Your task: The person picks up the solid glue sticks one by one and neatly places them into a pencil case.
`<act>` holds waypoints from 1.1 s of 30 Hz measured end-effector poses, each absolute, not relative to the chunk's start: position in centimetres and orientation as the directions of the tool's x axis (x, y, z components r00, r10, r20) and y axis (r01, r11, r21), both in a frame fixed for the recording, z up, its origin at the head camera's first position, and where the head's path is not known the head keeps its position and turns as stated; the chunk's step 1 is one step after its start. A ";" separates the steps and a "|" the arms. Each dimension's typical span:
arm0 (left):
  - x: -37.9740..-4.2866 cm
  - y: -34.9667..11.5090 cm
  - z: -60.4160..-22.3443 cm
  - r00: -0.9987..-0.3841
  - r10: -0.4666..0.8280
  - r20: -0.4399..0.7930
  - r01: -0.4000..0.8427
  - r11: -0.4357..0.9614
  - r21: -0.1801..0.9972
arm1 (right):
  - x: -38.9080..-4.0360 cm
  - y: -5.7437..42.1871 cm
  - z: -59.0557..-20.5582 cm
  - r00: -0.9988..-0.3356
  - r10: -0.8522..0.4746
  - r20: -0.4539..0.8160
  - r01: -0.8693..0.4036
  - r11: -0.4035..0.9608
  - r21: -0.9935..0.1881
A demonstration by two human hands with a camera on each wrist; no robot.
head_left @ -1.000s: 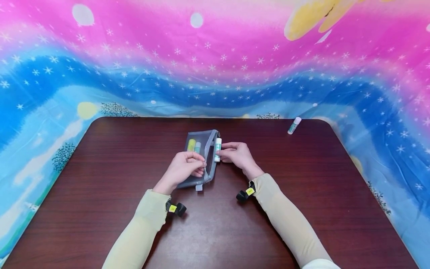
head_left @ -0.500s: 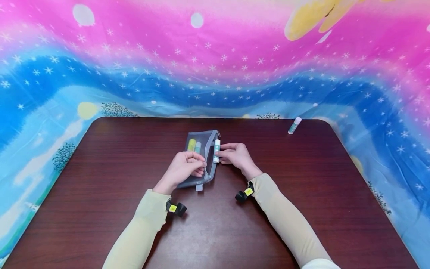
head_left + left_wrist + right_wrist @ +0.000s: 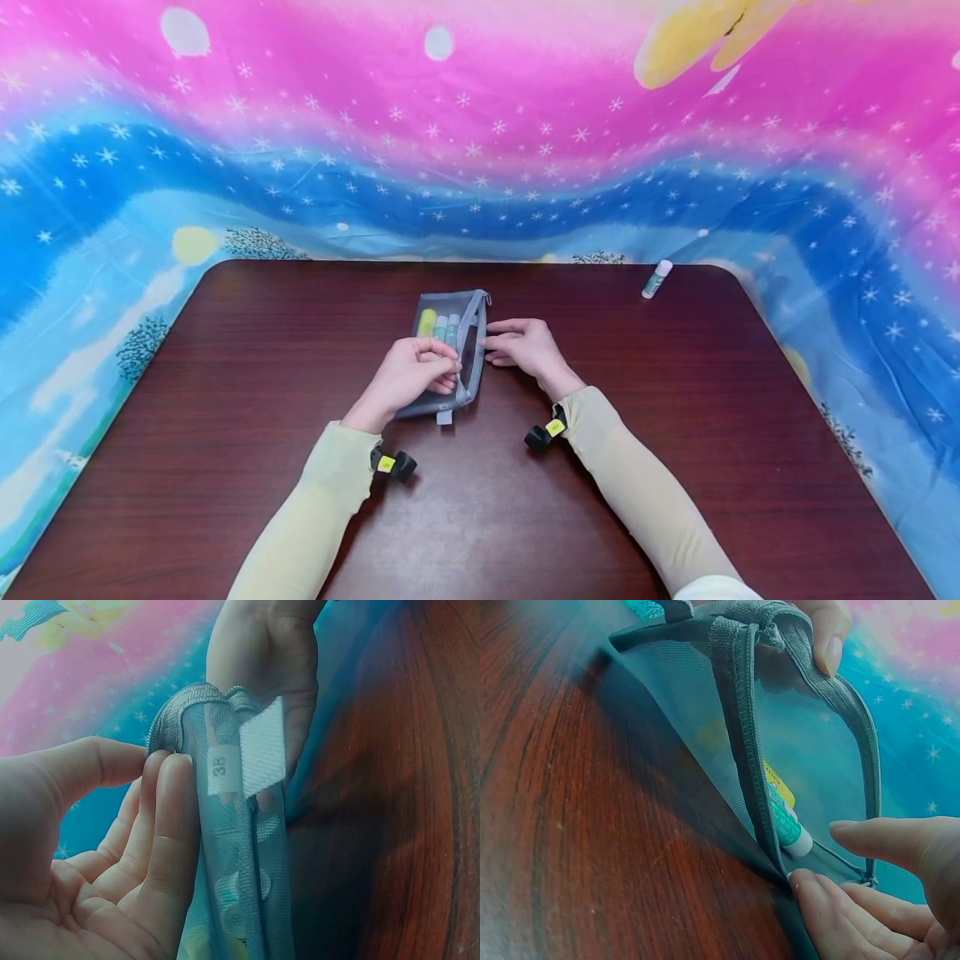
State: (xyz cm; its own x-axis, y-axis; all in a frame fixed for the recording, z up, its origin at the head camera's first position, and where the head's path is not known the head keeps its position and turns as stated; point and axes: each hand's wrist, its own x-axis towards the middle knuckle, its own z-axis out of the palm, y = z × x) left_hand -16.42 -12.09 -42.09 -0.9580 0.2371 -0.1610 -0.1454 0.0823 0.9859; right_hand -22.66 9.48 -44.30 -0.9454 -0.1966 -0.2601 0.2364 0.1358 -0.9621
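Note:
A grey mesh zipper pouch (image 3: pixel 442 301) stands on the table with its mouth spread toward the right. Through the mesh a yellow tube (image 3: pixel 427 322) and two white-and-green glue sticks (image 3: pixel 453 328) show side by side. My left hand (image 3: pixel 411 367) pinches the zipper edge of the pouch between thumb and fingers. At the mouth is my right hand (image 3: pixel 531 346), thumb and fingers apart and holding nothing; its lower fingertips are at the pouch's rim. The right wrist view shows a glue stick (image 3: pixel 790 830) inside, just beyond these fingers.
Another white-and-green glue stick (image 3: pixel 657 279) is near the far right corner of the dark wooden table (image 3: pixel 225 375). A patterned pink and blue cloth (image 3: pixel 360 200) hangs behind the table and along its sides.
The glue stick that my right hand held has gone leftward into the pouch, and the right fingers have let go of it. My left hand has kept its grip on the pouch.

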 end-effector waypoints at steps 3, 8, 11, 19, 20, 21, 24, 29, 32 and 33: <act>-16.4 -12.1 -42.1 -0.958 0.237 -0.159 -0.143 0.084 0.986 | -22.6 9.5 -44.3 -0.947 -0.193 -0.257 0.232 0.144 -0.962; -16.4 -12.2 -42.2 -0.958 0.236 -0.163 -0.148 0.078 0.986 | -22.5 9.6 -44.1 -0.951 -0.188 -0.247 0.218 0.161 -0.963; -16.4 -12.2 -42.1 -0.958 0.239 -0.162 -0.148 0.073 0.986 | -22.4 9.7 -44.0 -0.954 -0.188 -0.234 0.204 0.170 -0.964; -16.4 -12.1 -42.1 -0.958 0.237 -0.159 -0.147 0.069 0.987 | -22.2 9.9 -44.0 -0.962 -0.187 -0.200 0.170 0.164 -0.972; -16.4 -12.1 -42.1 -0.958 0.237 -0.158 -0.146 0.068 0.987 | -22.2 10.0 -44.0 -0.963 -0.187 -0.194 0.164 0.164 -0.973; -16.4 -12.1 -42.1 -0.959 0.236 -0.158 -0.146 0.068 0.987 | -22.2 10.0 -44.0 -0.964 -0.189 -0.188 0.158 0.163 -0.974; -16.4 -12.2 -42.1 -0.960 0.230 -0.162 -0.150 0.068 0.986 | -22.0 10.2 -43.8 -0.966 -0.195 -0.168 0.136 0.165 -0.977; -16.4 -12.2 -42.1 -0.960 0.227 -0.163 -0.152 0.067 0.986 | -21.9 10.5 -43.6 -0.969 -0.199 -0.148 0.113 0.176 -0.978; -16.4 -12.1 -42.2 -0.961 0.229 -0.158 -0.147 0.065 0.987 | -21.8 10.8 -43.6 -0.970 -0.199 -0.140 0.104 0.178 -0.978; -16.4 -12.1 -42.2 -0.961 0.229 -0.156 -0.145 0.065 0.987 | -21.9 10.8 -43.6 -0.971 -0.199 -0.136 0.101 0.177 -0.979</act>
